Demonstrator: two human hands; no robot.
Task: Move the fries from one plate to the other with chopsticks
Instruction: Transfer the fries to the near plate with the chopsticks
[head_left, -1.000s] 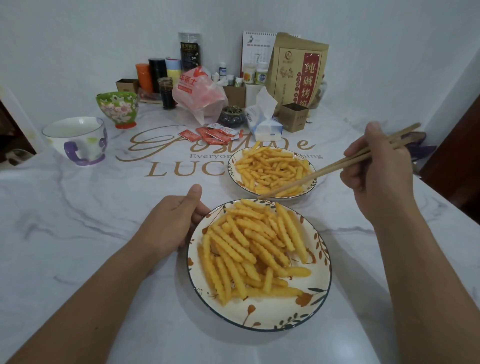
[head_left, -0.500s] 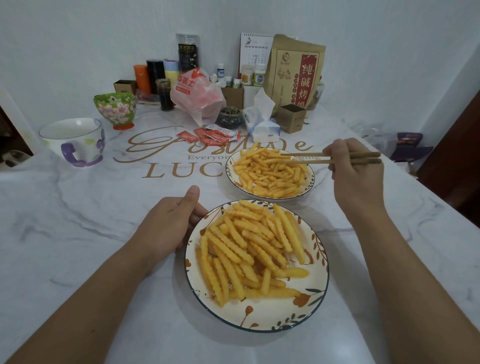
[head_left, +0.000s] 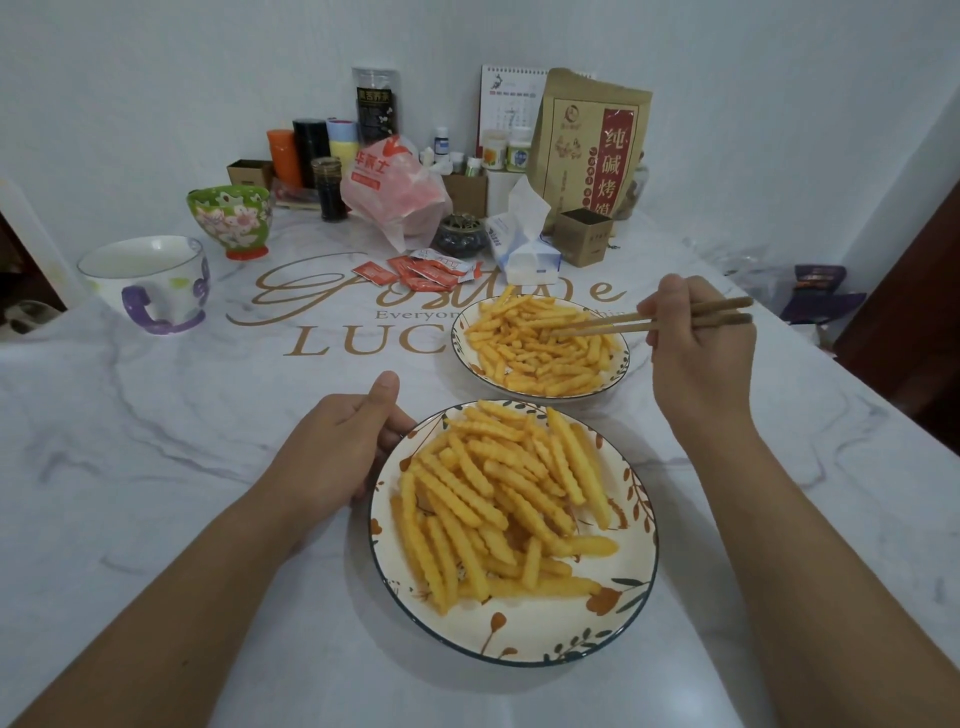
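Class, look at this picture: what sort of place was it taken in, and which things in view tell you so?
Most likely a home dining table against a wall: household clutter at the back, such as a tissue pack, small bottles and a desk calendar, suggests a lived-in room, not a restaurant.

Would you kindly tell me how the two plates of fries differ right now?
The near leaf-patterned plate shows a bare white strip at its front; the far plate looks fully covered. The left hand holds the near plate; the wooden chopsticks in the right hand reach over the far one. Both hold crinkle-cut fries.

Home dining corner: cluttered marble table (head_left: 156, 415), mug (head_left: 148, 280), tissue pack (head_left: 524, 249).
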